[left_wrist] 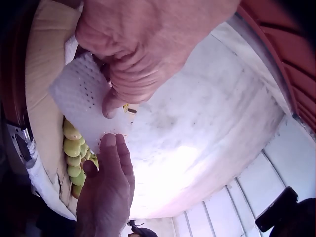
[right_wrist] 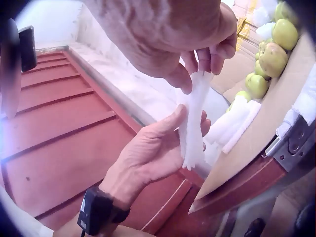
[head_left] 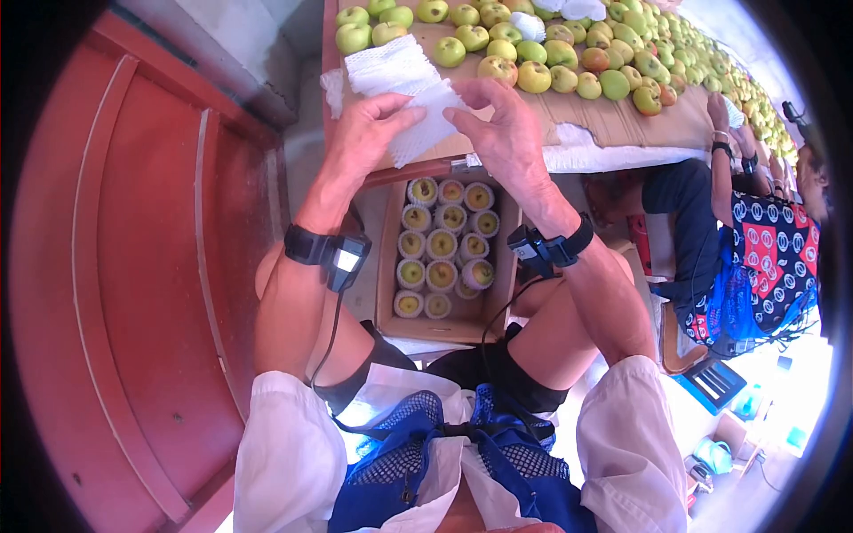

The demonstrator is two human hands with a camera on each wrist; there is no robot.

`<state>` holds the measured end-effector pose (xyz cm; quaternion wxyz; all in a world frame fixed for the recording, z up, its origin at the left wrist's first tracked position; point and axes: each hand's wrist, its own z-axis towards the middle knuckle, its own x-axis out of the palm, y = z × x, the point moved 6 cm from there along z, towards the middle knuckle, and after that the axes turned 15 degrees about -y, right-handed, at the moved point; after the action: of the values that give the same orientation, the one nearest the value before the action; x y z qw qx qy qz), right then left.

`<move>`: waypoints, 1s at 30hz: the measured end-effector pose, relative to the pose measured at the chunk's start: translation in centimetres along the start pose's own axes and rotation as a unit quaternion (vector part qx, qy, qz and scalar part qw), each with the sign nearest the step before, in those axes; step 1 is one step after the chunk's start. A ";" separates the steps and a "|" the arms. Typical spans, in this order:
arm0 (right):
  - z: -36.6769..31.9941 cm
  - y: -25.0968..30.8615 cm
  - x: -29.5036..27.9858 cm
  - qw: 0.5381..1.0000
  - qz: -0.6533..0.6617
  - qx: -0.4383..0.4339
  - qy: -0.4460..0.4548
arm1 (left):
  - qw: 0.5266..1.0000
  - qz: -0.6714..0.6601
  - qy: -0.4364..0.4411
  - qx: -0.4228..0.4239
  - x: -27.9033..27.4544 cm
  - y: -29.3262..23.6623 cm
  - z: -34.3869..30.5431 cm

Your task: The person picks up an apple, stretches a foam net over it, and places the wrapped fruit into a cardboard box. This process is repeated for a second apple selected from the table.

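Observation:
A flat white foam net sleeve (head_left: 419, 135) is held up between both hands over the near edge of the table. My left hand (head_left: 360, 135) pinches its left side, thumb on the near face. From the other side my right hand (head_left: 505, 133) pinches the upper corner between thumb and fingers. In the right wrist view the foam sleeve (right_wrist: 194, 118) appears nearly edge-on, its layers close together. Just behind it on the cardboard lies a stack of white foam nets (head_left: 384, 64). Below, a cardboard box (head_left: 386, 298) holds rows of apples in foam nets (head_left: 442, 244).
Many loose green and reddish apples (head_left: 560, 53) cover the cardboard-topped table (head_left: 569, 111). A metal latch (head_left: 462, 164) sits at its front edge. On the left stands a red door (head_left: 151, 222). Another person (head_left: 746, 222) works at the table on the right.

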<state>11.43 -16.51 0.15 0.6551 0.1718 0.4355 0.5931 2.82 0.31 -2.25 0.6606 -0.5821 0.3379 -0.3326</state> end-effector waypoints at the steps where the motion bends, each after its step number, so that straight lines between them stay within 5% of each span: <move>1: 0.0 -0.1 0.0 1.000 -0.006 0.000 0.006 | 1.000 0.020 -0.004 0.004 0.0 -0.1 0.0; 5: -0.3 0.6 0.0 0.997 -0.055 -0.053 0.019 | 0.998 0.068 -0.010 0.007 0.0 0.0 -0.1; 11: -0.4 0.1 0.9 0.985 -0.089 0.027 0.144 | 0.997 0.076 0.005 0.019 0.9 1.0 -0.4; 14: -0.3 -1.4 1.5 0.978 0.111 0.093 0.149 | 0.999 0.032 0.028 -0.020 0.7 0.5 -0.4; 19: 0.1 -0.7 0.0 0.941 0.219 0.198 0.167 | 0.970 -0.186 0.060 -0.144 -0.2 0.7 0.3; 23: 0.0 0.3 -0.1 0.894 0.296 0.264 0.207 | 0.942 -0.249 0.146 -0.169 0.9 0.8 -0.4; 26: -0.3 -0.6 0.6 0.877 0.331 0.264 0.227 | 0.948 -0.241 0.177 -0.105 2.6 -0.5 -2.4; 30: -0.3 -1.1 0.6 0.878 0.323 0.275 0.222 | 0.939 -0.273 0.135 -0.160 2.3 0.3 -1.7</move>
<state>11.87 -16.29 -1.03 0.2393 0.3405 0.6353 0.6505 2.71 -2.53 -2.88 0.3907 -0.6993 0.3010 -0.5174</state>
